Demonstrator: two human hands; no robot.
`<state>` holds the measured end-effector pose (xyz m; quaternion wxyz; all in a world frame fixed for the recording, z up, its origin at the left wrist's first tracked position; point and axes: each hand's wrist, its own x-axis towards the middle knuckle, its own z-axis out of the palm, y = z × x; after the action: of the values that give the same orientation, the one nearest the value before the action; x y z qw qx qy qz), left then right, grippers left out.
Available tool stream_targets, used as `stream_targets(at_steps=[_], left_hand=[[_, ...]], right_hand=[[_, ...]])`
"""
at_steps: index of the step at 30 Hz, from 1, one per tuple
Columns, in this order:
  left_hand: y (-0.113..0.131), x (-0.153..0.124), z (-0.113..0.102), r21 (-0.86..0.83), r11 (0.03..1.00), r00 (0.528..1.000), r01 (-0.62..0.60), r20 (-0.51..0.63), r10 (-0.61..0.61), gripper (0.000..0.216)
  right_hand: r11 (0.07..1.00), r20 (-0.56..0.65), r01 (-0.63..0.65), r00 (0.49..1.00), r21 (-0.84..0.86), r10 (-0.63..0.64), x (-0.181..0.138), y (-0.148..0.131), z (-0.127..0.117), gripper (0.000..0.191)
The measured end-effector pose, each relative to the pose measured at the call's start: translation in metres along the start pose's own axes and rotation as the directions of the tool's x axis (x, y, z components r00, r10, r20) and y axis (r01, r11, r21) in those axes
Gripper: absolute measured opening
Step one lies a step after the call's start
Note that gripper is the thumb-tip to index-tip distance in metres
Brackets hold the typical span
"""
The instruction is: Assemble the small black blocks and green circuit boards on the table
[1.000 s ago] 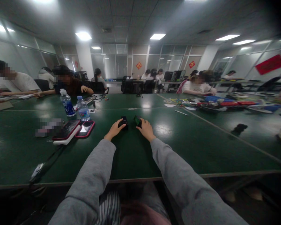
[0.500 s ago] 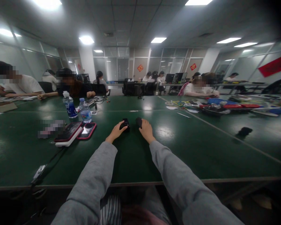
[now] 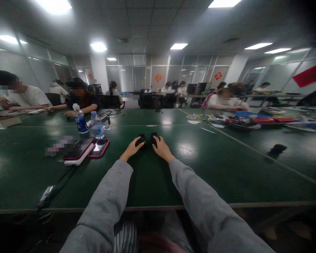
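My left hand [image 3: 132, 148] is wrapped round the near left side of a small black block-like object [image 3: 142, 141] on the green table [image 3: 152, 179]. Close beside it, my right hand [image 3: 162, 149] grips a second small black object [image 3: 154, 136], its thumb and fingers bent over the sides. A narrow gap separates the two objects. Both are too dark and small to tell their exact kind. The undersides are hidden, so whether the right one touches the table cannot be made out.
Left of my hands lie phones, one with a red-rimmed case [image 3: 99, 148], and two water bottles, a blue-labelled one [image 3: 80, 120] and a clear one [image 3: 97, 125]. A cable [image 3: 46, 194] crosses the front edge. Wires and tools [image 3: 247, 119] clutter the right. People sit around.
My right hand has turned its black object, which now shows a different, flatter face and sits slightly nearer the left one. My left hand keeps its hold almost unmoved.
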<state>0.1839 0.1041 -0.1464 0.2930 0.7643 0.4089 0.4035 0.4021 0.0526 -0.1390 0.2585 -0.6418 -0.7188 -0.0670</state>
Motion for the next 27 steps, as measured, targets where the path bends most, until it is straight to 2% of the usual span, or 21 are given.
stream_targets(at_steps=[3, 5, 8, 14, 18, 24, 27], left_hand=[[0.005, -0.001, 0.004, 0.093, 0.996, 0.999, 0.013, -0.031, -0.01, 0.073], [0.013, -0.004, 0.009, 0.173, 0.982, 0.995, 0.07, -0.075, -0.058, 0.087], [0.028, -0.01, 0.019, 0.273, 0.954, 0.992, 0.122, -0.068, -0.107, 0.097], [0.043, -0.013, 0.033, 0.349, 0.926, 0.99, 0.143, -0.053, -0.133, 0.081], [0.043, -0.011, 0.035, 0.338, 0.933, 0.992, 0.126, -0.054, -0.114, 0.081], [0.051, -0.013, 0.027, 0.258, 0.965, 0.99, 0.037, -0.142, 0.0, 0.075], [0.059, -0.013, 0.018, 0.247, 0.969, 0.973, -0.024, -0.218, 0.079, 0.074]], right_hand=[[0.999, 0.002, -0.026, 1.0, 0.028, 0.026, -0.001, -0.004, -0.001, 0.052], [0.999, 0.014, -0.045, 0.999, 0.025, 0.044, -0.001, -0.006, -0.002, 0.053], [0.998, 0.028, -0.062, 0.998, 0.024, 0.061, -0.002, -0.008, -0.003, 0.053], [0.997, 0.039, -0.073, 0.997, 0.027, 0.072, -0.004, -0.008, -0.006, 0.054], [0.998, 0.028, -0.061, 0.998, 0.032, 0.06, -0.005, -0.008, -0.006, 0.054], [0.998, 0.019, -0.055, 0.998, 0.024, 0.054, -0.005, -0.007, -0.005, 0.056], [0.998, 0.023, -0.053, 0.998, 0.024, 0.052, -0.005, -0.007, -0.005, 0.056]])
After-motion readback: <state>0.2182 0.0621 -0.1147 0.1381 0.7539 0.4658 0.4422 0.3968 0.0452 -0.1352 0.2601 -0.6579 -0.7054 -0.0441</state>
